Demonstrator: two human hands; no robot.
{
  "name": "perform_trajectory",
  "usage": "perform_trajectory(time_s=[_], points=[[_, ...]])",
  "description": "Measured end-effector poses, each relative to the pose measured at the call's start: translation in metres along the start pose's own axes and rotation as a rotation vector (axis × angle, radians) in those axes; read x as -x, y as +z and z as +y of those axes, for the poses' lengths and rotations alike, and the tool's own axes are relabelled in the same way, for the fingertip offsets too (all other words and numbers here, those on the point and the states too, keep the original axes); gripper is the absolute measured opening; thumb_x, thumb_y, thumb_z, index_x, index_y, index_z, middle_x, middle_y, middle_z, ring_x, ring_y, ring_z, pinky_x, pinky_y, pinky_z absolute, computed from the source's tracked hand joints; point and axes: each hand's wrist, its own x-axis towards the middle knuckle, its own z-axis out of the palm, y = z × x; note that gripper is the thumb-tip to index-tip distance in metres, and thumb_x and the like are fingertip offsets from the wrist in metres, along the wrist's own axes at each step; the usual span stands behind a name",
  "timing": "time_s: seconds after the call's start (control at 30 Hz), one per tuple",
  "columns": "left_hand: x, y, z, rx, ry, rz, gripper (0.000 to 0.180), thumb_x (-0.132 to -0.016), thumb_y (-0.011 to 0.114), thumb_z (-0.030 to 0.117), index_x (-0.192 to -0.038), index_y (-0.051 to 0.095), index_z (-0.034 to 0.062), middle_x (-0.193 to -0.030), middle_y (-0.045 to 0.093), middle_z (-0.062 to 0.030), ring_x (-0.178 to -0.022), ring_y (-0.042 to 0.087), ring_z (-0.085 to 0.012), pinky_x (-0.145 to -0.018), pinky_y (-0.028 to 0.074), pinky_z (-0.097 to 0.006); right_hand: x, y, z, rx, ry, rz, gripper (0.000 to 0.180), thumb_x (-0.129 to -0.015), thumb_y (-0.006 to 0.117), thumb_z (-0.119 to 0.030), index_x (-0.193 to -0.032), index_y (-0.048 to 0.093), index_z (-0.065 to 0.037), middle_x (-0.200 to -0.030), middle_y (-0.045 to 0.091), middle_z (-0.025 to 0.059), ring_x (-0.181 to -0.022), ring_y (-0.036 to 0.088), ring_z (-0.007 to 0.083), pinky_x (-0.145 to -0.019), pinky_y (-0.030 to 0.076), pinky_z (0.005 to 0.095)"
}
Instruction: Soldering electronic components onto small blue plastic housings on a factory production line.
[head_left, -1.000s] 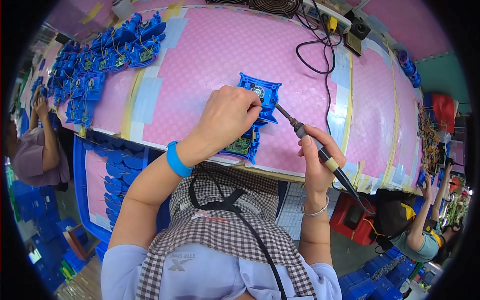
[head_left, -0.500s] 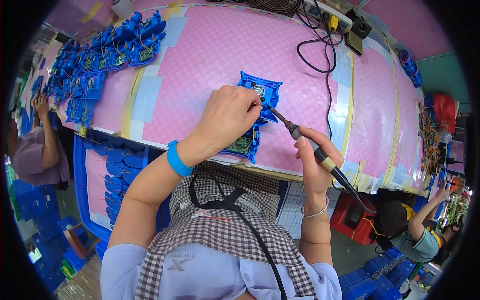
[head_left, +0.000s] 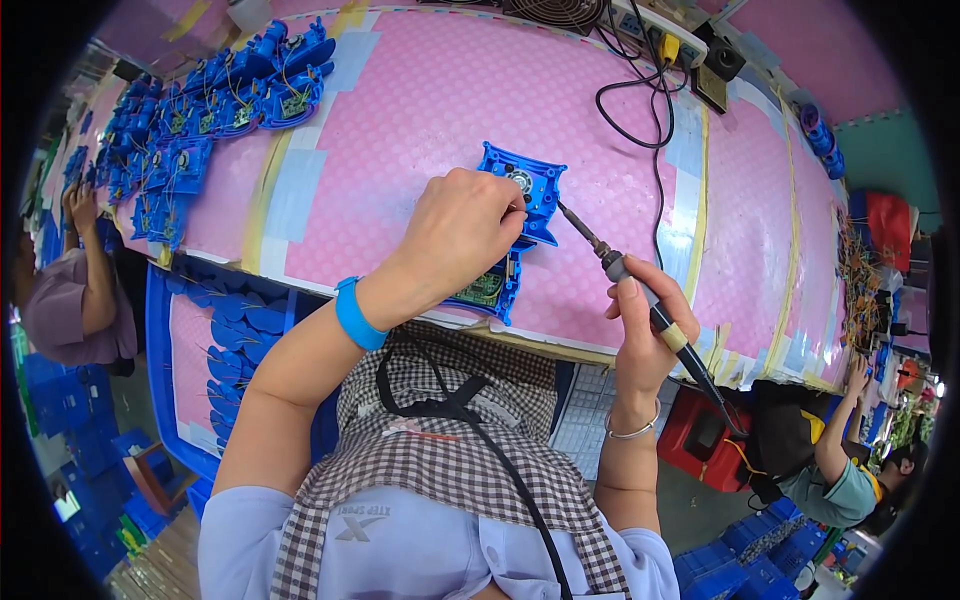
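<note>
A soldering iron (head_left: 613, 264) with a black-and-grey handle is gripped in my right hand (head_left: 650, 320). Its tip points up and left, just off the right edge of a blue plastic housing (head_left: 545, 178). A round metal-and-black part (head_left: 521, 182) sits inside that housing. My left hand (head_left: 462, 222) is closed in a pinch over the housing's lower left side; whatever lies between its fingertips is hidden. Nearer me, partly under my left hand, a second blue shell (head_left: 512, 290) holds a green circuit board (head_left: 480, 290).
Rows of blue housings with boards and wires (head_left: 240, 105) stand at the far left. A blue bin (head_left: 163, 370) of blue parts is below the table's left edge. A black cable (head_left: 657, 190) runs from a power strip (head_left: 650, 30). Other people work at both sides.
My right hand has drawn the soldering iron right, so its tip has moved from over the housing to beside its edge. My left hand has barely moved.
</note>
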Motion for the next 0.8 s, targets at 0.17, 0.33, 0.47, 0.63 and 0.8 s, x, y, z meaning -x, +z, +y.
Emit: perform_trajectory(time_s=[0.17,0.33,0.47,0.63,0.8], points=[[0.0007,-0.0004,-0.0008,-0.006,0.008,0.012,0.011,-0.078,0.062,0.011,-0.076,0.069,0.0024,-0.073,0.066,-0.0168,-0.07,0.065,-0.035,-0.066,0.051,-0.047,0.0027,-0.0014,-0.0012,-0.016,0.021,0.023,0.021,-0.085,0.067,-0.002,-0.105,0.066,0.005,-0.082,0.067,0.009,-0.062,0.061,0.0095,-0.055,0.047,0.0203],[0.0002,0.0003,-0.0004,-0.005,0.014,0.01,0.011,-0.078,0.062,0.011,-0.076,0.069,0.0026,-0.073,0.066,-0.0166,-0.07,0.065,-0.0349,-0.065,0.051,-0.047,0.005,-0.0041,0.0016,-0.079,0.033,0.111,0.023,-0.089,0.062,-0.005,-0.109,0.063,0.007,-0.084,0.066,0.0127,-0.066,0.062,0.014,-0.058,0.049,0.0245],[-0.0001,0.0019,-0.0022,-0.009,0.024,0.025,0.011,-0.078,0.061,0.012,-0.076,0.069,0.0035,-0.073,0.066,-0.0162,-0.071,0.065,-0.0344,-0.065,0.051,-0.047,0.0041,-0.0047,0.0029,-0.091,0.0,0.089,0.02,-0.09,0.061,-0.003,-0.107,0.064,0.006,-0.086,0.067,0.013,-0.07,0.063,0.0142,-0.059,0.051,0.0262],[-0.0013,0.0018,-0.0018,-0.005,0.016,0.017,0.011,-0.078,0.061,0.012,-0.076,0.068,0.0039,-0.073,0.066,-0.0161,-0.071,0.065,-0.0343,-0.066,0.051,-0.047,0.0044,-0.0033,0.0036,-0.089,-0.003,0.077,0.02,-0.09,0.061,-0.003,-0.107,0.064,0.006,-0.087,0.067,0.0133,-0.071,0.063,0.0143,-0.06,0.051,0.0264],[-0.0002,0.0003,-0.0019,-0.01,-0.001,0.013,0.012,-0.078,0.06,0.012,-0.075,0.067,0.0037,-0.073,0.066,-0.0162,-0.072,0.065,-0.0349,-0.066,0.051,-0.047,0.0053,-0.0013,0.0024,-0.088,-0.007,0.065,0.021,-0.089,0.062,-0.003,-0.108,0.063,0.006,-0.088,0.067,0.0142,-0.071,0.063,0.015,-0.061,0.052,0.0266]])
